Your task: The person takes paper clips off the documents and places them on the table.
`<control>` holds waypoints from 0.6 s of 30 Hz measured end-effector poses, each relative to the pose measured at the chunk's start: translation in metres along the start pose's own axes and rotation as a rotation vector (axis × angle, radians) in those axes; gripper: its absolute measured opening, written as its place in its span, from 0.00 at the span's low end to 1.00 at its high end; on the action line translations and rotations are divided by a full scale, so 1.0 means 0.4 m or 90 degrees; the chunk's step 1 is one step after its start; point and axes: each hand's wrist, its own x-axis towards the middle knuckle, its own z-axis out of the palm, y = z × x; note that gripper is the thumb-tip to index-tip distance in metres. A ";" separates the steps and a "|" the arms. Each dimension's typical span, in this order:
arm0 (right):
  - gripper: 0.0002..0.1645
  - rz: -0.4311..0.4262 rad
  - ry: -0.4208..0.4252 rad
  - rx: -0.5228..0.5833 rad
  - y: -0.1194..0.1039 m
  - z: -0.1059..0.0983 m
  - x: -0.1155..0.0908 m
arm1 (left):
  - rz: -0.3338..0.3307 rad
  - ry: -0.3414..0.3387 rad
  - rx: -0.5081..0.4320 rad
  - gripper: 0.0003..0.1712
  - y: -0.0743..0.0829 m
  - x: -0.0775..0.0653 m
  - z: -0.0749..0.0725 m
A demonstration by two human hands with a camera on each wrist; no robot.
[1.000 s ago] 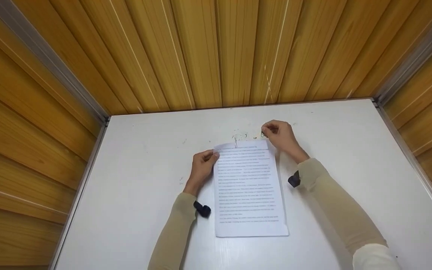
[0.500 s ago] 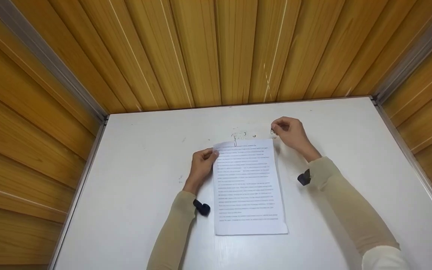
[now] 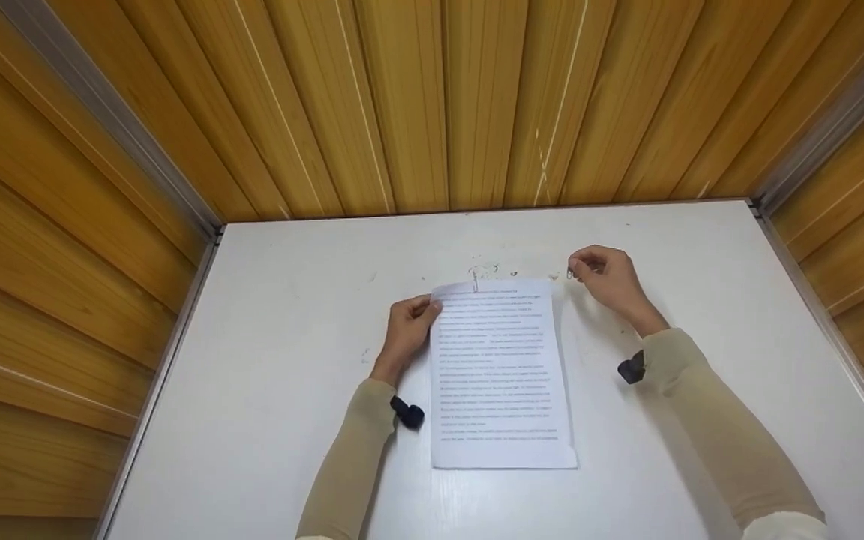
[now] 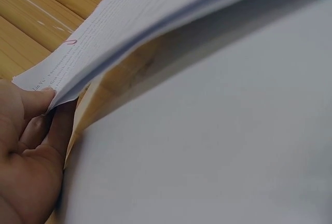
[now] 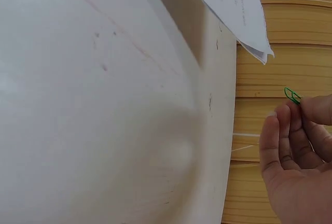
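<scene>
A thin stack of printed paper sheets (image 3: 503,371) lies on the white table (image 3: 289,420), with a pink paper clip (image 3: 475,283) on its top edge. My left hand (image 3: 409,322) grips the stack's top left corner (image 4: 52,97) and lifts it slightly off the table. My right hand (image 3: 603,279) hovers just right of the stack's top right corner (image 5: 259,53). It pinches a small green paper clip (image 5: 292,95) between thumb and fingertips.
A few loose paper clips (image 3: 511,274) lie on the table just beyond the stack's top edge. Wooden panel walls (image 3: 432,105) close in the table on the far, left and right sides.
My right hand has moved rightward, away from the loose clips, with a green paper clip pinched in its fingers. The left hand has kept its hold on the stack's corner.
</scene>
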 end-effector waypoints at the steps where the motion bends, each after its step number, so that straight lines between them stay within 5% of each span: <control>1: 0.15 -0.002 -0.001 0.003 0.007 -0.003 -0.003 | 0.001 -0.001 -0.002 0.17 -0.001 0.000 0.001; 18: 0.16 0.068 -0.051 -0.040 0.104 -0.032 -0.038 | 0.009 0.011 0.006 0.17 -0.007 0.003 0.003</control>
